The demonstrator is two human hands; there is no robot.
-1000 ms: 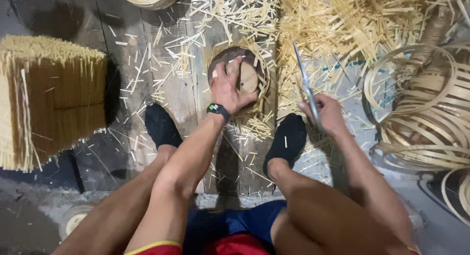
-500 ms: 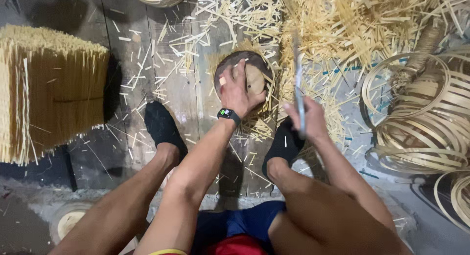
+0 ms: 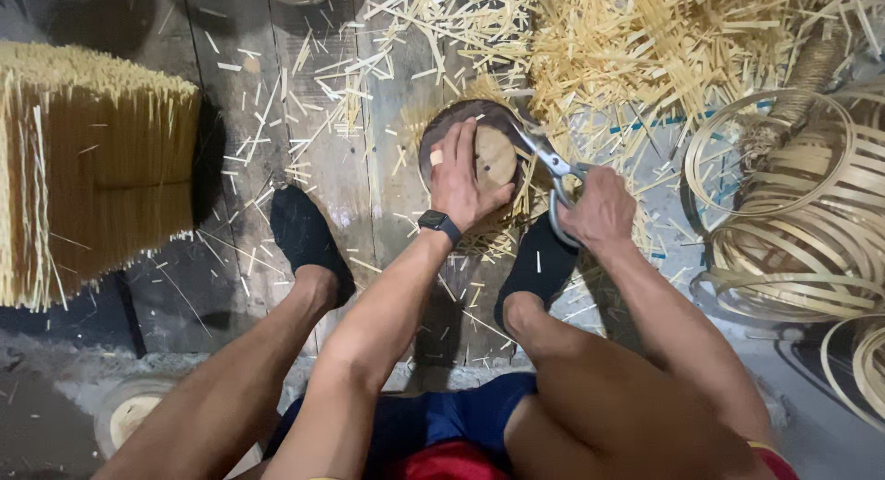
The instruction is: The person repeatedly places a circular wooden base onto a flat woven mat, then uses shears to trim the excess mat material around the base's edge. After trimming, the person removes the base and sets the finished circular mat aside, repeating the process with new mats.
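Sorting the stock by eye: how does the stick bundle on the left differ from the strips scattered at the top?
The stick bundle is packed tight and upright with its ends level; the scattered strips lie loose, flat and crisscrossed. The bundle has a darker, golden-brown side, the strips look pale straw. The bundle stands away from both hands, while the strips reach up to the round block under the left hand and the scissors in the right hand. Both are thin pale slivers on the plank floor.

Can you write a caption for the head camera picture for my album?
Left hand presses a round woven piece while right hand holds scissors to it.
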